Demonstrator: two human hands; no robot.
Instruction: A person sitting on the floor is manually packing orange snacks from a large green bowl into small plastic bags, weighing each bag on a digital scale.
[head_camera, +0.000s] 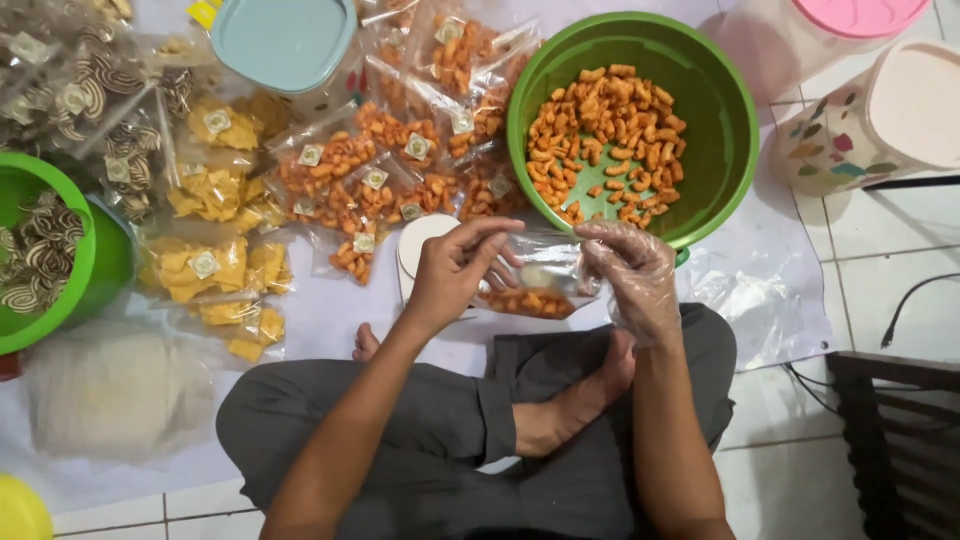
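L grip (455, 265): bare hand, fingers pinched narrow on the top-left edge of a small clear snack bag (535, 285). R grip (632, 275): hand in a thin clear plastic glove, fingers curled on the bag's top-right edge. Both are closed on the same bag, which hangs between them, touching both.

Key relation: the bag's long axis runs left-right, hand to hand, mouth side up toward the fingertips, with orange snack pieces settled along its bottom edge. It sits just below and between the two grips, above the crossed legs. Neither hand is clearly nearer; they share it abt equally.

Outward: a green bowl (725, 120) of loose orange snacks lies just beyond the bag, up and a bit right, closer to the R hand. A white oval thing (415, 250) lies on the sheet just behind the L hand; can't tell what it is. Filled orange packs (345, 175) lie up-left, yellow chip packs (210, 265) further left. A 2nd green bowl (60, 200) with striped snacks sits well apart at the far left.
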